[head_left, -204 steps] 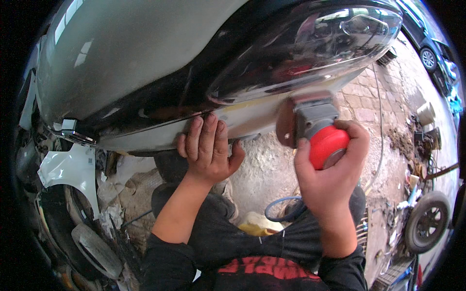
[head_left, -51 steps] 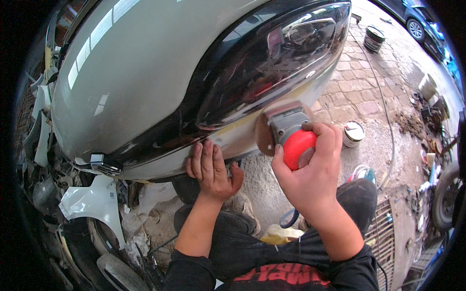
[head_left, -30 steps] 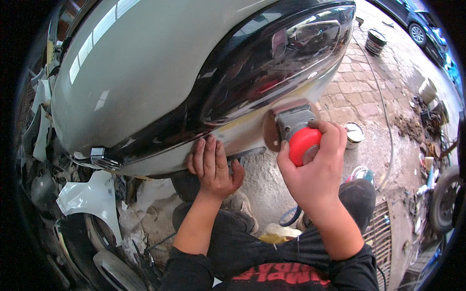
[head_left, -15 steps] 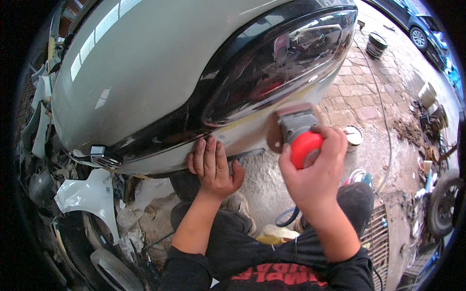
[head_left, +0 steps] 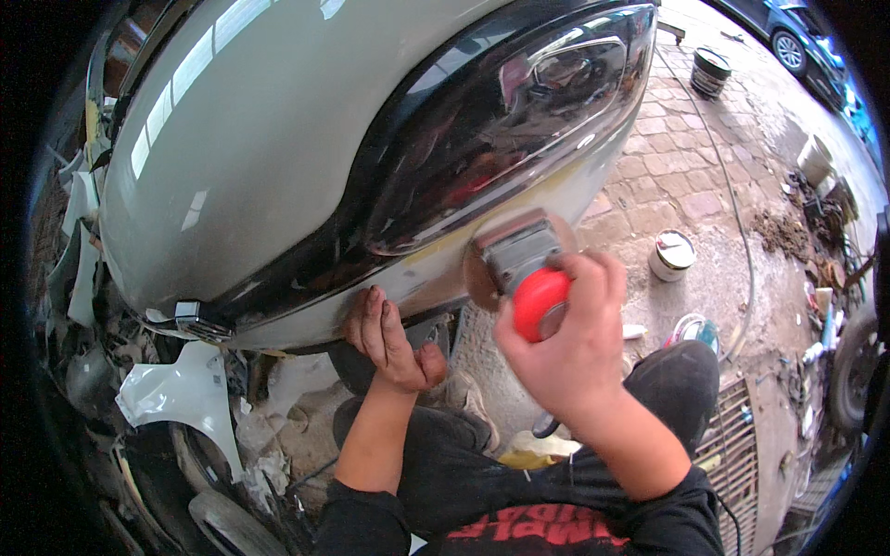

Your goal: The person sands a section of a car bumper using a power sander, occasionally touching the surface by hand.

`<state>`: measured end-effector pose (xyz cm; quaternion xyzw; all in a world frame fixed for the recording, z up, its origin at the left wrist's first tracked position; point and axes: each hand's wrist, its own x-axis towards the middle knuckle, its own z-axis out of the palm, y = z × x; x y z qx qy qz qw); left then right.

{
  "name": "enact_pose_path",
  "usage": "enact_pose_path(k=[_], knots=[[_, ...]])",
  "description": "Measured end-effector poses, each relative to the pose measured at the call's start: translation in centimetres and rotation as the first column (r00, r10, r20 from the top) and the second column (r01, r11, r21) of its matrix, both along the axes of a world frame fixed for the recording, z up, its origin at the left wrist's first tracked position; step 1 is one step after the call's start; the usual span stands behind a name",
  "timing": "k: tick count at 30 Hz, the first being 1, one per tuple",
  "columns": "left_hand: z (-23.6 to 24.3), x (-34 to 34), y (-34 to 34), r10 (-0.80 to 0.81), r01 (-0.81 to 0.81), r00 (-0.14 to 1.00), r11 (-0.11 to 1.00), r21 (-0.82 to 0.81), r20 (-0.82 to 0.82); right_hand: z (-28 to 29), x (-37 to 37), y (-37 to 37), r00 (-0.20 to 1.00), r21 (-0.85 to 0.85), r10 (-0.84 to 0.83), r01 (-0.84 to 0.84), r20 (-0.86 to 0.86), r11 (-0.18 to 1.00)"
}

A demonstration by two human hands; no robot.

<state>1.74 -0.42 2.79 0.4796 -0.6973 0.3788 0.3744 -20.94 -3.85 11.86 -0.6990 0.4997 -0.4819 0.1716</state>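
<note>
My right hand (head_left: 579, 347) grips a sander (head_left: 540, 304) with a red top and a grey body. Its round, brownish sanding disc (head_left: 479, 278) lies against the pale car bumper (head_left: 413, 281) below the headlight (head_left: 473, 162), and is partly hidden by the sander's body. Yellowish and whitish sanded patches show on the panel around it. To the left of the disc, my left hand (head_left: 394, 347) rests its outstretched fingers on the bumper's lower part, holding nothing. A dark hose end (head_left: 545, 426) shows below my right wrist.
An open can (head_left: 672, 257) stands on the concrete to the right, with a black bucket (head_left: 710, 72) farther off. A thin cable (head_left: 732, 199) crosses the paving. A floor grate (head_left: 732, 454) lies beside my right knee. Loose white body panels (head_left: 181, 398) and a tyre (head_left: 236, 524) crowd the left.
The sander and my right hand have shifted left along the bumper. My left hand has slid slightly down, its fingers still on the panel. The whole view has shifted a little.
</note>
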Motion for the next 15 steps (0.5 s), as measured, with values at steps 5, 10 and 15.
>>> enact_pose_path(k=[5,10,15], knots=[[0.2,-0.5,0.0,-0.003,0.003,1.0,1.0,0.007,-0.007,-0.5,-2.5,-2.6,0.989,-0.101,-0.147,0.145,-0.016,0.984],[0.0,-0.6,-0.2,0.012,-0.012,0.999,1.0,-0.022,-0.039,-0.9,-2.5,-3.2,0.985,-0.092,-0.16,0.166,0.069,0.982],[-0.5,0.4,-1.5,-0.172,0.135,0.977,0.956,-0.261,-0.126,-1.8,0.4,0.0,0.999,-0.11,0.0,0.004,0.032,0.994]])
